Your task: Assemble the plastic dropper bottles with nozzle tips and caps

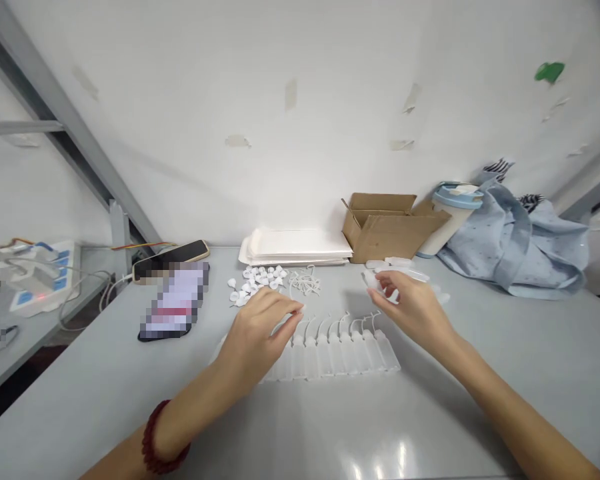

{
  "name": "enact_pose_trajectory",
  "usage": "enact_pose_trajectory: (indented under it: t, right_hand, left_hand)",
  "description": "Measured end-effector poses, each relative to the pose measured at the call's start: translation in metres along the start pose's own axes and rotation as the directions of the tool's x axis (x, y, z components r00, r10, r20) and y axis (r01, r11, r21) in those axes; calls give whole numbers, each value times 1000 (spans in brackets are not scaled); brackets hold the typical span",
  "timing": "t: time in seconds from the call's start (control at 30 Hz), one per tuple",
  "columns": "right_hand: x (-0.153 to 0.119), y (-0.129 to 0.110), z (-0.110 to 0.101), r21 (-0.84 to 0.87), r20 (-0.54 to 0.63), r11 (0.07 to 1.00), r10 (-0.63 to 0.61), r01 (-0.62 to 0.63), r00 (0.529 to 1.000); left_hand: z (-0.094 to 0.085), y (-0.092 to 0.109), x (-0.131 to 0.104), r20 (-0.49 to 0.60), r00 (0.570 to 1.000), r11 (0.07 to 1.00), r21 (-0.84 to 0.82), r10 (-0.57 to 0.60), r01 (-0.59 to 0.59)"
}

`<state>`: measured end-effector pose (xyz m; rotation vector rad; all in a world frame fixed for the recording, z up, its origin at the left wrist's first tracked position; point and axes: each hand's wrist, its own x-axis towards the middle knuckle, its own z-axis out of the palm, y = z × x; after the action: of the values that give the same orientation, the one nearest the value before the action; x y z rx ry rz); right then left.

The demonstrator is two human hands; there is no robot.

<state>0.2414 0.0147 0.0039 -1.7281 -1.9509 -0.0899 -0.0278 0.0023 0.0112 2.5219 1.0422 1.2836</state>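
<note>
My left hand (pixel 263 333), with a dark red bracelet at the wrist, pinches a small white piece with a thin tube (pixel 291 287) near it. My right hand (pixel 410 303) is closed on a translucent bottle (pixel 371 279) at the right. Between and below the hands, a row of translucent bottles (pixel 330 357) lies side by side, thin curved tubes pointing away from me; my left hand hides part of the row. White caps (pixel 253 280) and a tangle of thin white tubes (pixel 307 283) lie behind my left hand. More translucent bottles (pixel 413 272) lie behind my right hand.
White flat packets (pixel 295 247) and an open cardboard box (pixel 390 233) stand by the wall. A cup (pixel 447 223) and blue cloth bag (pixel 520 240) are at the right. Two phones (pixel 173 303) and a power strip (pixel 47 280) are at the left.
</note>
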Motion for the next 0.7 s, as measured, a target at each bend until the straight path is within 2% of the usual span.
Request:
enact_pose_trajectory:
  t: [0.03, 0.1, 0.2, 0.33, 0.47, 0.57, 0.7]
  right_hand:
    - [-3, -5, 1, 66, -54, 990, -119, 122, 991]
    - [-11, -16, 3, 131, -152, 929, -327, 347, 933]
    - [-23, -35, 4, 168, -180, 838, -492, 520, 852]
    - [-37, -51, 6, 182, -126, 791, -571, 585, 811]
    - [-42, -54, 9, 160, -115, 773, -603, 614, 790]
    - [-42, -53, 9, 115, -143, 766, -617, 633, 774]
    - [-41, -53, 7, 103, -166, 775, -605, 623, 779]
  left_hand:
    - [0, 2, 0, 3, 1000, 999, -23, -25, 25]
    - [0, 5, -1, 14, 997, 995, -68, -71, 72]
    - [1, 9, -1, 25, 994, 987, -119, -109, 112]
    - [5, 14, -5, 38, 995, 985, -141, -95, 100]
    - [10, 19, -11, 90, 994, 989, -126, -67, 78]
    - [12, 22, -14, 92, 996, 994, -114, 7, 3]
    - [12, 24, -16, 88, 990, 991, -86, 109, -101]
